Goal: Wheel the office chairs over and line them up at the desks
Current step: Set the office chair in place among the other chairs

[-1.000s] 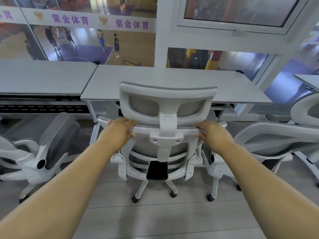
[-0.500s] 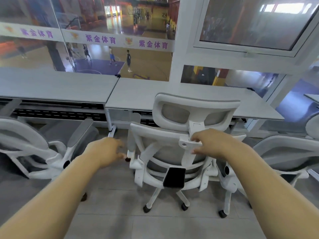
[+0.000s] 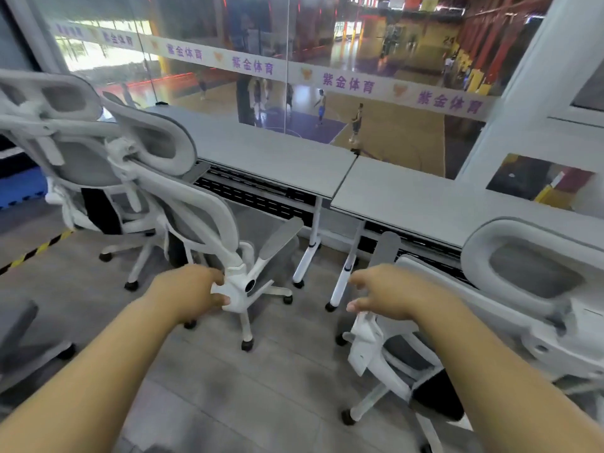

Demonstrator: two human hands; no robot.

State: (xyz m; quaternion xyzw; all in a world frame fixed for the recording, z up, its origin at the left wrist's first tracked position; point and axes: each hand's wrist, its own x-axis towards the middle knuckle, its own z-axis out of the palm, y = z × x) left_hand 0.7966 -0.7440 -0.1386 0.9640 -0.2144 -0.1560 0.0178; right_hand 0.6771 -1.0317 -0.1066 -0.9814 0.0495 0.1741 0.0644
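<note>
A white office chair with grey mesh (image 3: 199, 220) leans back in front of the left grey desk (image 3: 271, 155). My left hand (image 3: 192, 294) grips the white armrest joint at its side. A second chair of the same kind (image 3: 536, 282) stands at the right, pushed up to the right desk (image 3: 425, 201). My right hand (image 3: 392, 295) hovers by that chair's left armrest with fingers loosely curled and nothing in them. A third chair (image 3: 78, 158) stands behind the leaning one at the far left.
Part of another chair's grey seat (image 3: 16, 325) shows at the bottom left edge. The desks run along a glass wall (image 3: 359, 93) above a sports court. Yellow-black floor tape (image 3: 36, 251) crosses the grey tile floor at the left.
My view has swung left. Both hands left the middle chair's back: the left one took hold of the leaning chair's armrest joint, and the right one came off the headrest post and hangs free.
</note>
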